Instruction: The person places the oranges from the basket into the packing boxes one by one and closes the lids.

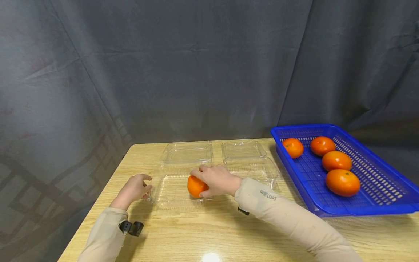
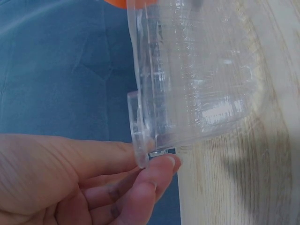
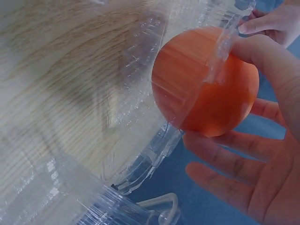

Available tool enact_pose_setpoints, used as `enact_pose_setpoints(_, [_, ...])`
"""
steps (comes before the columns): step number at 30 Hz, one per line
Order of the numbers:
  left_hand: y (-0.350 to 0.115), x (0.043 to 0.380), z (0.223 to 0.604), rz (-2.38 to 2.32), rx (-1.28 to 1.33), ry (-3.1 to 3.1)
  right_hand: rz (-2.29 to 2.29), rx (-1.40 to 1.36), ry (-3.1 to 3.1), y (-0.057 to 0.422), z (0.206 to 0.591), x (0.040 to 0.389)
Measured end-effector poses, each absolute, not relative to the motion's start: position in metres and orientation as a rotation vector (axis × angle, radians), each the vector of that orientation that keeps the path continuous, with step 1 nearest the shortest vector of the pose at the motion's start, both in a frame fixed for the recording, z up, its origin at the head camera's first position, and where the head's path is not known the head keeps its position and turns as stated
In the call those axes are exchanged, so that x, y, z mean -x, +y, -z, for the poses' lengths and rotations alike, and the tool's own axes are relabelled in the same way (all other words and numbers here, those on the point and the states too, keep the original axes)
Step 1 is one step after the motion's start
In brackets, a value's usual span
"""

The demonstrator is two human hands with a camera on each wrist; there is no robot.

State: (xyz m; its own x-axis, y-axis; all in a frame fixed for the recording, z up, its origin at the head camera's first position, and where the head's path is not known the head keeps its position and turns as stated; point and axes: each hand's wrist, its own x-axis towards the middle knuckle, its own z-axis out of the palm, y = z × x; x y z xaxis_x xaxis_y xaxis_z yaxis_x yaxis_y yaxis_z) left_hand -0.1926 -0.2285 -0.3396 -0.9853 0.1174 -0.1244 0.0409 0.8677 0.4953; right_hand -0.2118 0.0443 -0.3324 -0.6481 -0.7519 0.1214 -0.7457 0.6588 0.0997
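Note:
An orange (image 1: 196, 186) is gripped by my right hand (image 1: 218, 179), its thumb and fingers spread around the fruit. It is at the right side of an opened clear plastic box (image 1: 175, 204), partly behind the box's transparent wall in the right wrist view. With thumb and fingertips, my left hand (image 2: 98, 180) pinches the edge tab (image 2: 139, 136) at the box's left side. The box's hinged lid (image 1: 187, 151) lies folded back behind it. Only a sliver of the orange shows at the top of the left wrist view.
Right of this box lies a second clear plastic box (image 1: 271, 167) with its lid (image 1: 243, 149) folded back. A blue slatted basket (image 1: 302, 185) at the right holds several oranges (image 1: 342, 182). Behind the wooden table (image 1: 183, 236) hangs a dark grey curtain (image 1: 203, 72).

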Motion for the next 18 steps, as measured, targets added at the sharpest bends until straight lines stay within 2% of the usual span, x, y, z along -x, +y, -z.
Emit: enact_pose_setpoints(18, [-0.2274, 0.1919, 0.3386, -0.755, -0.119, 2.892, 0.087, -1.264, -2.683, 0.0449, 0.336, 0.2115])
